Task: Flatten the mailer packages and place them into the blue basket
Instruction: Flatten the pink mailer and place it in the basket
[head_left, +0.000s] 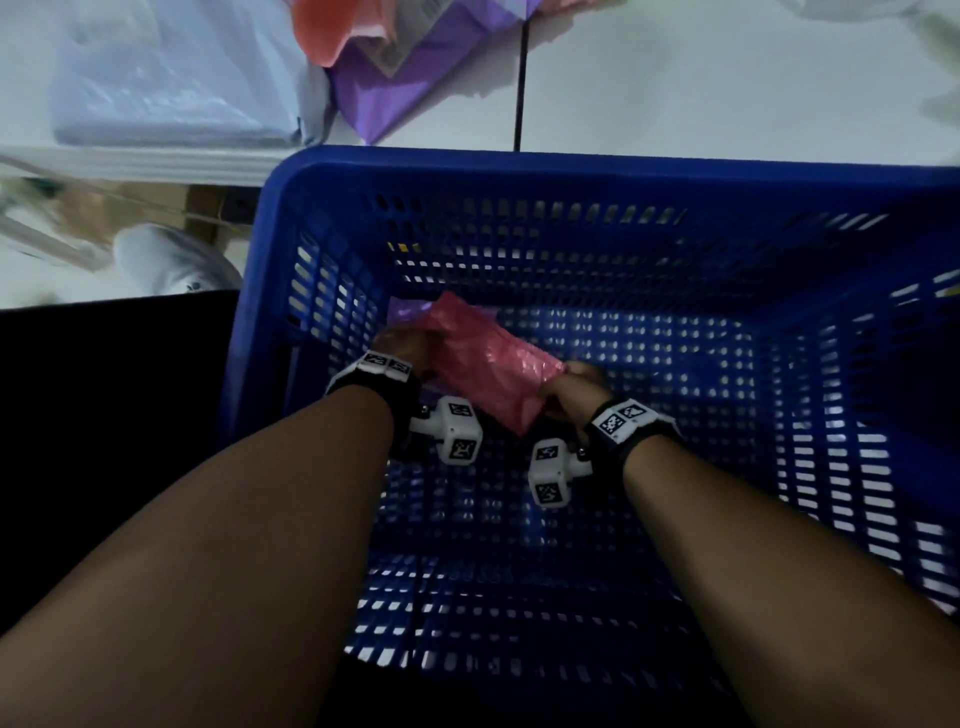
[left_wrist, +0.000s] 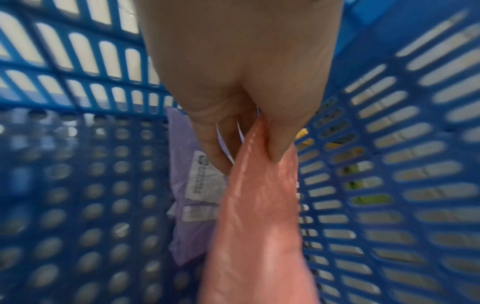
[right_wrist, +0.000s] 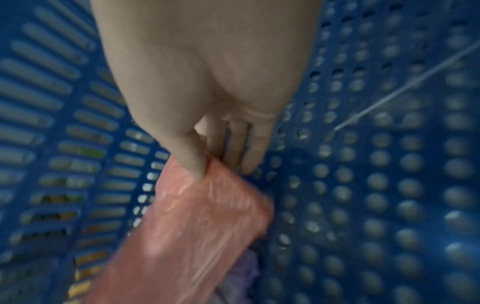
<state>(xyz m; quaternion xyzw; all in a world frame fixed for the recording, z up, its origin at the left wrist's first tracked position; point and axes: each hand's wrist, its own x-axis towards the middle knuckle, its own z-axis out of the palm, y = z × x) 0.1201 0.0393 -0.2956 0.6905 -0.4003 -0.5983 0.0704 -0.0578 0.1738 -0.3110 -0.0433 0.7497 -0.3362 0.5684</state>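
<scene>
The white table (head_left: 727, 88) ran across the far side, its near edge meeting the rim of the blue basket (head_left: 519, 161), whose slotted walls rose all round a perforated floor that lay mostly bare to the right and toward the person. On the table, near its edge, lay a pale blue mailer (head_left: 171, 88), a purple mailer (head_left: 410, 83) and an orange-pink one (head_left: 332, 31), overlapping. Down in the basket's far-left corner a purple package (left_wrist: 192, 185) with a white label (left_wrist: 205, 176) lay on the floor. Over it the pink mailer (head_left: 488, 364) stretched between both hands: the left hand (head_left: 402, 343) pinched its far end, the right hand (head_left: 571, 387) pinched its near end, thumb on top.
</scene>
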